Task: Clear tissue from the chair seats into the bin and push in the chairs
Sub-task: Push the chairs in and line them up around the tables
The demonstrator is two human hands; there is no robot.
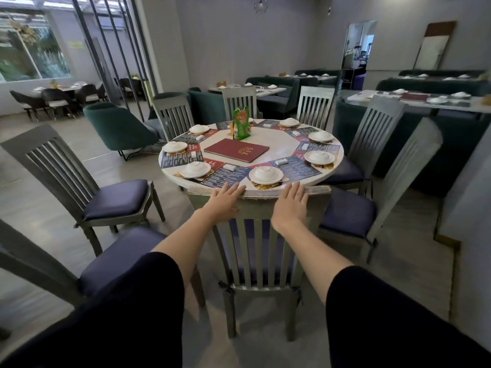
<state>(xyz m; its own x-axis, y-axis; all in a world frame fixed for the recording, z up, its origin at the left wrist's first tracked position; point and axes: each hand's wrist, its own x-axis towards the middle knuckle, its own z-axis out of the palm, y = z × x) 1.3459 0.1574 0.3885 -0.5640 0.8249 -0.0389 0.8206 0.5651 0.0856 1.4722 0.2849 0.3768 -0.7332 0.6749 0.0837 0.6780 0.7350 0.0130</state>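
Note:
A grey slat-back chair stands straight in front of me, its top rail touching the edge of the round white table. My left hand and my right hand lie flat on that top rail, fingers stretched out and apart, palms pressing on the wood. The chair's blue seat shows only through the slats. No tissue or bin is in view. Two chairs at the left, the nearer chair and the farther chair, stand pulled out from the table with bare blue cushions.
A pulled-out chair stands at the right, with more chairs around the far side. The table carries plates with bowls, placemats, a red menu and a green stand. Green armchairs and other set tables fill the room behind.

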